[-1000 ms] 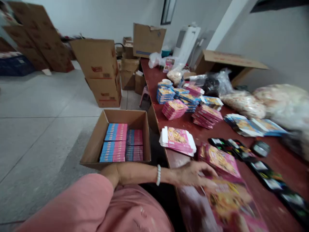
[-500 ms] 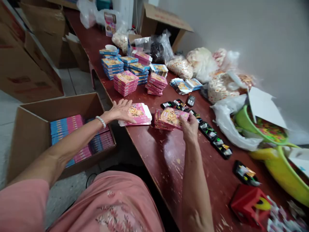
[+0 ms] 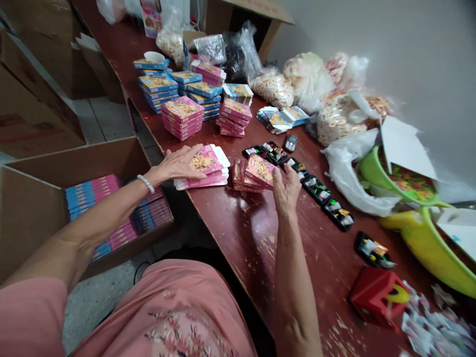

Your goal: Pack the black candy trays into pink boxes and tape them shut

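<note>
My left hand [image 3: 182, 162], with a beaded bracelet at the wrist, spans the top flat pink carton [image 3: 205, 161] between thumb and fingers. That carton sits askew over a stack of similar cartons [image 3: 208, 181] with white end flaps, at the table's near edge. My right hand [image 3: 285, 186] is open, its thumb beside the right end of a pink box [image 3: 260, 169]. This box lies tilted on a small pile of pink boxes [image 3: 241, 179]. Behind them runs a row of black trays [image 3: 316, 188] holding small colourful pieces.
Pink boxes [image 3: 182, 116] and blue boxes [image 3: 159, 89] stand stacked farther back. A cardboard carton [image 3: 33, 218] with packed boxes is on the left. Bags [image 3: 273, 88] line the wall. Green [image 3: 366, 171] and yellow bowls [image 3: 427, 253] and a red container [image 3: 377, 300] are right.
My right hand has let go of the pink box, which now rests on the pile. Under my left hand, the top carton has turned and risen slightly from its stack. The view has shifted.
</note>
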The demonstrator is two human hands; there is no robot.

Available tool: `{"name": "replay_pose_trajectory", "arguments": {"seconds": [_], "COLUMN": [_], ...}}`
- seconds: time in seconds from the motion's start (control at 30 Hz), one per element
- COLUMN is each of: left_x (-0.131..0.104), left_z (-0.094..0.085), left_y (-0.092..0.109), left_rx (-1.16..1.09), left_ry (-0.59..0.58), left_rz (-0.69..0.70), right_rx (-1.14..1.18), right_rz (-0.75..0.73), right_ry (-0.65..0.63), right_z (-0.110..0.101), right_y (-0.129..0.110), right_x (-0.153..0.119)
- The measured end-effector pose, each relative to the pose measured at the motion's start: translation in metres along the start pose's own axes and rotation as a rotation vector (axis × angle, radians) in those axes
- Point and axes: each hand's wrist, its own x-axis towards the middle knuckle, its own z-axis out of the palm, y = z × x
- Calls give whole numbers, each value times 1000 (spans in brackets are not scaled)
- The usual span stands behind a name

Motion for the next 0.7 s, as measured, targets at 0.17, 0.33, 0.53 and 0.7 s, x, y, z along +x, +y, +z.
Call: {"name": "replay_pose_trajectory", "arguments": {"seconds": [0.17,0.33,0.53,0.7], "left_x": [-16,-81,-131,-115], "left_z": [0,28,54,79], "left_y": [0,45,80,86], "left_rx": [33,88,-823,-1495], "left_ry": [257,534,-154,-1220], "left_rz": [111,344,395,348], "right_rx": [88,559,795,601], "right_rz": [-92,4,397,262], "right_ry": [53,-204,-264,-95], "right_z": [-18,-34,-87,-102], "right_y": [-56,-111,-84,-69], "right_x": [-35,-85,-125,-158]}}
